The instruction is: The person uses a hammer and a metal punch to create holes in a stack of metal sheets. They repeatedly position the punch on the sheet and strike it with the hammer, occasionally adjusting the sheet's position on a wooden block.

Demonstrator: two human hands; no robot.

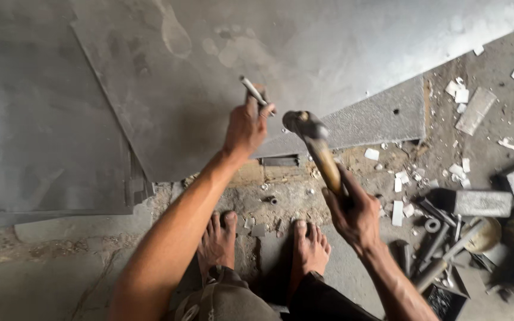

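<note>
**A:** So here's the setup. The left hand (246,126) is clenched around a thin grey metal punch (254,93), tip aimed down at the big dull grey steel sheet (221,53) lying on the concrete floor (43,273). The right hand (355,217) is wrapped tight around the wooden handle of a worn steel-headed hammer (313,139), with the head raised just beside the punch, not touching it.

**B:** First worry for me: the knuckles. The hammer head sits really near those left fingers, and the punch top is a small target. A glancing hit would probably skid onto the hand.

**A:** Yeah, and the punch looks tilted, not upright. I'd guess it could kick sideways off the sheet.

**B:** Also bare feet (307,249) right at the sheet's edge, with white scrap chips (398,213) and loose grey metal rods (441,252) scattered close on the right. A dropped hammer or a flying chip lands on toes.

**A:** And that sheet overlaps another plate, so it might bounce or shift under a blow.
</note>
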